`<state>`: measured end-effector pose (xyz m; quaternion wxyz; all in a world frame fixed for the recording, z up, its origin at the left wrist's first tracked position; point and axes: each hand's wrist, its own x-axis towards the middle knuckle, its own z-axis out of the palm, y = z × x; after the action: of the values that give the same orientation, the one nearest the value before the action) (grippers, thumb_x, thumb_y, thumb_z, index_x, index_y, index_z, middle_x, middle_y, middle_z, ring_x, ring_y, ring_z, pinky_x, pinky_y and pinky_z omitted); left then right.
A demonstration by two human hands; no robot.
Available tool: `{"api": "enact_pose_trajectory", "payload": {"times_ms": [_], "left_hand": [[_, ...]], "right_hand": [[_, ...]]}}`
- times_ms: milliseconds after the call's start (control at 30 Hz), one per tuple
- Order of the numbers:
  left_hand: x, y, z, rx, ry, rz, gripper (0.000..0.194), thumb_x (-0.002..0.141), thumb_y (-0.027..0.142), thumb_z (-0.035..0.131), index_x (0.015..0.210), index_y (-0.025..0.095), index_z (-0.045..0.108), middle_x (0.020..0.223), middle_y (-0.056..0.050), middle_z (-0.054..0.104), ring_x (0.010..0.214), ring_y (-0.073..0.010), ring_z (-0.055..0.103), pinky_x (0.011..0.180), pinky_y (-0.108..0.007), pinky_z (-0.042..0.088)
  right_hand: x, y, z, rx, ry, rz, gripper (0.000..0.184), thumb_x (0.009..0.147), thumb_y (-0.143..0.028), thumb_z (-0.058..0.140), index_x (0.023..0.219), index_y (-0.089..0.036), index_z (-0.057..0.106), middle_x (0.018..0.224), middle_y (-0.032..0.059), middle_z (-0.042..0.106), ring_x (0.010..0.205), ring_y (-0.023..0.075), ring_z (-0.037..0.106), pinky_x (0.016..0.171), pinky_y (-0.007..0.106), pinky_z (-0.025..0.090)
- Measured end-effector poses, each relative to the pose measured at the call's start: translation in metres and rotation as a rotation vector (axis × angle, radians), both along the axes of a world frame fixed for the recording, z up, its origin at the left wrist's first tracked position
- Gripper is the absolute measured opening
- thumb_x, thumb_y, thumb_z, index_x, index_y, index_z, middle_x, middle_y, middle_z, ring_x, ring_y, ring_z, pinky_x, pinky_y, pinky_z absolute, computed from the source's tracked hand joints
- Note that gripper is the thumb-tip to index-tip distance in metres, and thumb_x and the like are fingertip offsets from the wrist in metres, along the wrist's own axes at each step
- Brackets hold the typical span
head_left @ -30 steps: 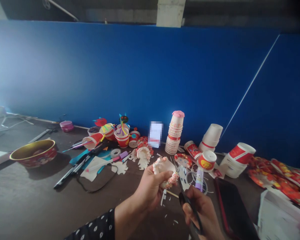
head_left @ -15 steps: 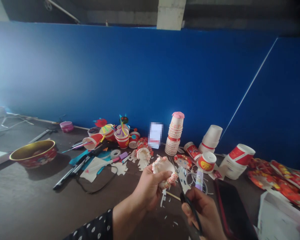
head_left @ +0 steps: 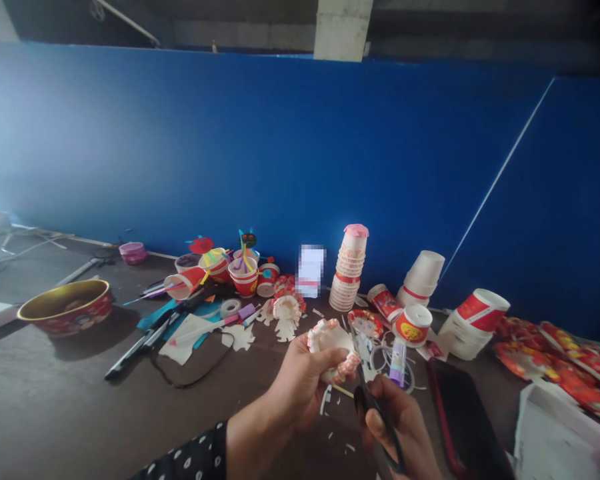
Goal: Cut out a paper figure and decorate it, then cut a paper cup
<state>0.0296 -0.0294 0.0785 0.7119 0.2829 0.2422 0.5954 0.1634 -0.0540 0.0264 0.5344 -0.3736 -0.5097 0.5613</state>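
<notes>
My left hand (head_left: 297, 383) is closed around a cut paper cup (head_left: 325, 338) whose red-and-white rim strips are curled outward, with the thumb pressing inside it. Dark-handled scissors (head_left: 361, 365) are in my right hand (head_left: 405, 423), fingers through the handles. Their blades point up and away, right beside the cup's right edge; whether they touch the paper I cannot tell. Beneath both hands, small white paper scraps (head_left: 325, 400) and a thin wooden stick (head_left: 343, 391) lie on the dark table (head_left: 220, 420).
A phone (head_left: 467, 417) lies right of my right hand, near a glue stick (head_left: 398, 360). Behind stand a tall cup stack (head_left: 349, 270) and other red-and-white cups (head_left: 414, 327). Leftward are decorated cups (head_left: 243, 275), a black tripod-like rod (head_left: 145, 343) and a gold-rimmed bowl (head_left: 65, 313).
My left hand and the cut cup have shifted slightly right. The scissors remain beside the cup's right edge, their blades now showing a small gap.
</notes>
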Motion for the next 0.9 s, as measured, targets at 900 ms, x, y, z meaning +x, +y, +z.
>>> {"api": "enact_pose_trajectory", "payload": {"times_ms": [900], "left_hand": [[-0.009,0.006,0.008,0.013,0.04,0.103,0.022,0.056,0.012,0.072,0.069,0.013,0.055,0.057,0.001,0.059,0.051,-0.0082,0.055,0.051,-0.018,0.044]], "right_hand": [[-0.003,-0.001,-0.001,-0.003,0.086,0.162,0.053,0.06,-0.051,0.073,0.096,-0.024,0.046,0.064,-0.0033,0.056,0.046,0.008,0.046,0.045,0.019,0.037]]}}
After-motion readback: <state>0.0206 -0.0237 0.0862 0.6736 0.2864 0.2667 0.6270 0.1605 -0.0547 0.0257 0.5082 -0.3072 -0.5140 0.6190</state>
